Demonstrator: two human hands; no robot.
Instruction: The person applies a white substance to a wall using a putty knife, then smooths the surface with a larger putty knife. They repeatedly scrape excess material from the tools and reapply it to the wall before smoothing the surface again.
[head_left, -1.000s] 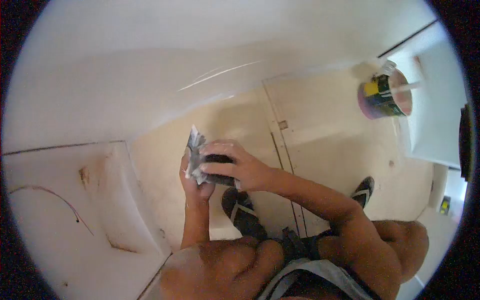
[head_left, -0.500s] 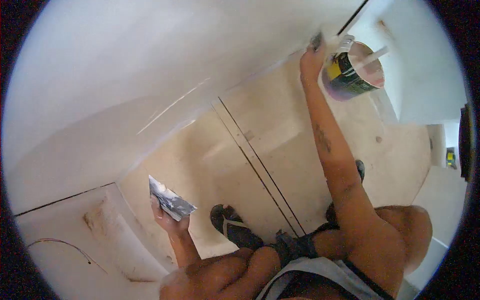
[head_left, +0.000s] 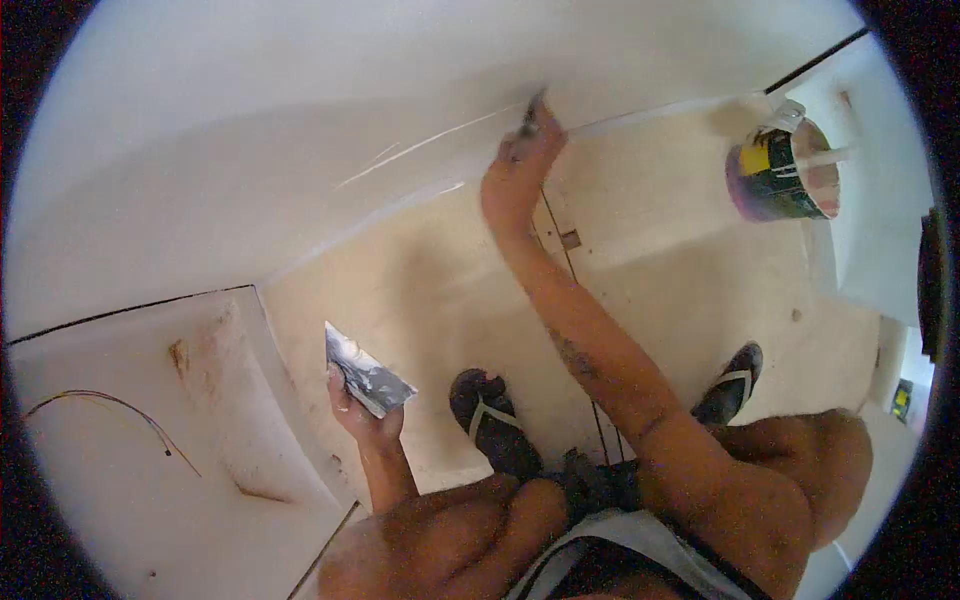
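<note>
My left hand (head_left: 370, 415) grips a wide metal blade (head_left: 365, 375) smeared with white paste, low at the left. Up against the pale wall panel (head_left: 250, 80), my right hand (head_left: 525, 160) is closed on a small putty knife (head_left: 533, 108), its dark blade tip at the panel. A thin white streak (head_left: 430, 142) runs along the panel to the left of the knife. The fingers of my right hand are slightly blurred.
A bucket (head_left: 780, 175) with a pale stick in it stands at the upper right. Loose wires (head_left: 130, 408) come out of the recessed panel (head_left: 290, 430) at the left. My sandalled feet (head_left: 495, 425) rest on the beige floor (head_left: 650, 220).
My right hand has moved left from beside the bucket to the wall panel with the putty knife. The view has shifted, and my left hand still holds the wide blade.
</note>
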